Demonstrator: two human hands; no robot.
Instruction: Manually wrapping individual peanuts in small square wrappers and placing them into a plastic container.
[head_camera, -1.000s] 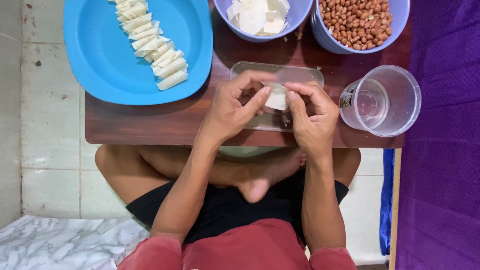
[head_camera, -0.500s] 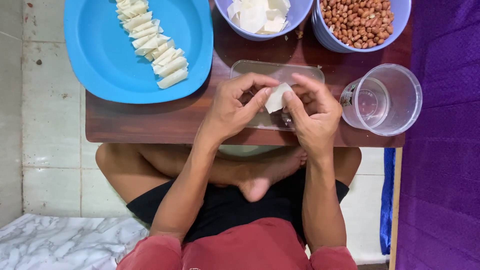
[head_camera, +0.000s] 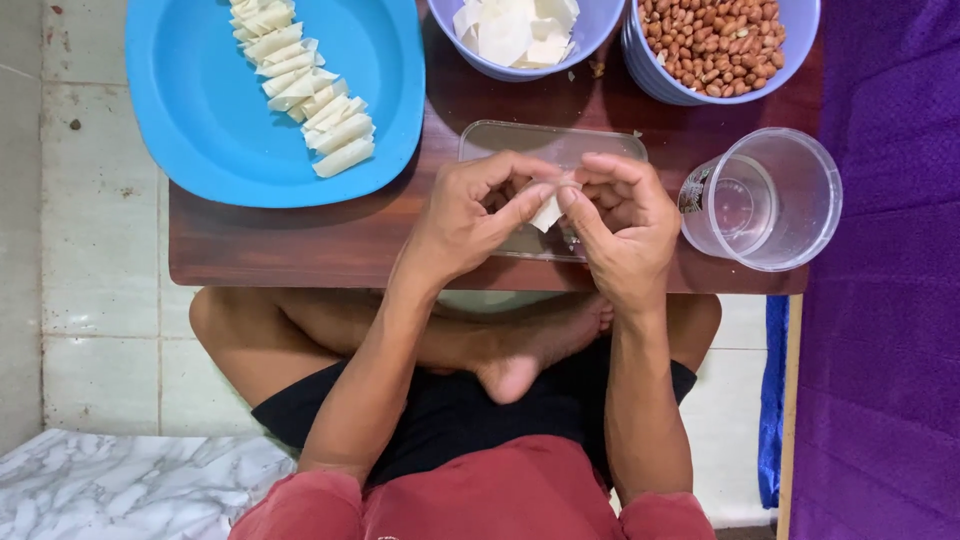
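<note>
My left hand (head_camera: 472, 213) and my right hand (head_camera: 617, 222) meet over a clear plastic lid (head_camera: 553, 146) on the low brown table (head_camera: 330, 240). Both pinch one small white pastry wrapper (head_camera: 546, 211) between thumbs and fingertips, and it is folded narrow. A blue plate (head_camera: 205, 120) at the left carries a row of several rolled white wrappers (head_camera: 305, 87). A lilac bowl of flat wrapper squares (head_camera: 515, 30) stands at the back. Next to it is a lilac bowl of peanuts (head_camera: 715, 40).
A clear plastic cup (head_camera: 765, 198) with a little water stands right of my hands. Purple cloth (head_camera: 890, 300) covers the right side. Tiled floor (head_camera: 80, 300) lies at the left, a marbled sheet (head_camera: 130, 485) at the lower left. My crossed legs are under the table edge.
The wrapper lay wider and flatter between my fingers before. Now it is folded tighter, and my fingertips have closed in around it.
</note>
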